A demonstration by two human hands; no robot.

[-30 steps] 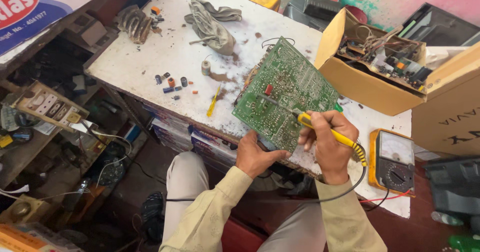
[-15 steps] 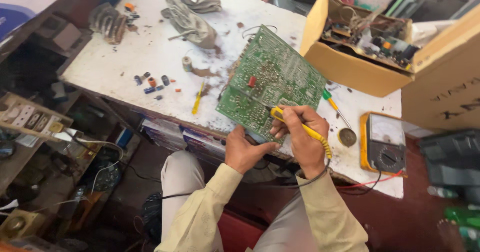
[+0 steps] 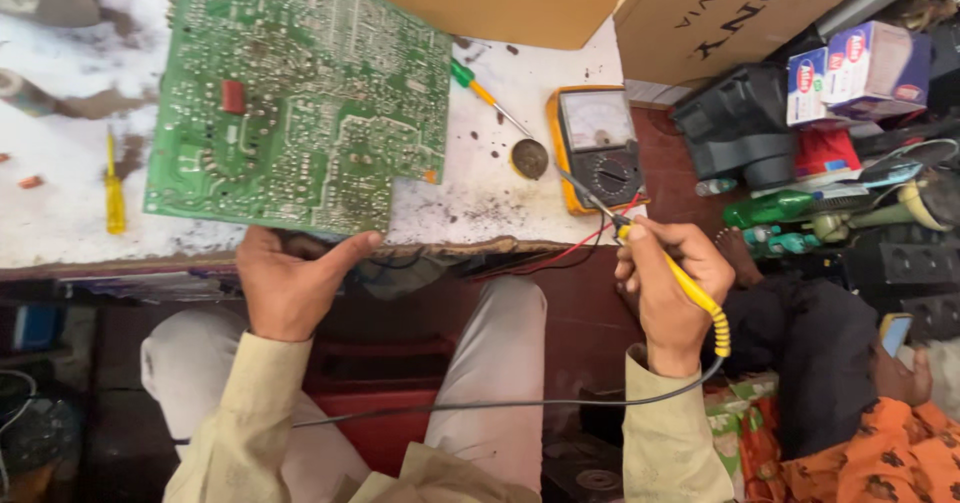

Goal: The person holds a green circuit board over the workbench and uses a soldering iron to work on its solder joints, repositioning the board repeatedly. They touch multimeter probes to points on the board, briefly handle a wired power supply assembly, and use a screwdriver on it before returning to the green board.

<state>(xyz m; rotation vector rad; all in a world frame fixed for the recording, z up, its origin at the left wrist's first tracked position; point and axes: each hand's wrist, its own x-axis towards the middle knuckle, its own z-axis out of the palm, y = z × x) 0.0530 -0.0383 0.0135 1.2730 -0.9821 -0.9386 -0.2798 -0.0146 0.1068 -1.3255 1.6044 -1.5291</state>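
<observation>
White bench [image 3: 480,208] | left hand [image 3: 290,288]: circuit board [image 3: 300,93] | right hand [image 3: 670,293]: soldering iron [image 3: 690,288]

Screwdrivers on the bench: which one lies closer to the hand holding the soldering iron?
The green-handled screwdriver, lying right of the circuit board beside the yellow meter, is nearer the right hand. The all-yellow screwdriver lies left of the board.

We wore a pale beige long-sleeved shirt, its cuffs loose at both wrists, lower middle of the frame. Our left hand [image 3: 292,285] and right hand [image 3: 668,285] were bare. Our trousers were off-white.
</observation>
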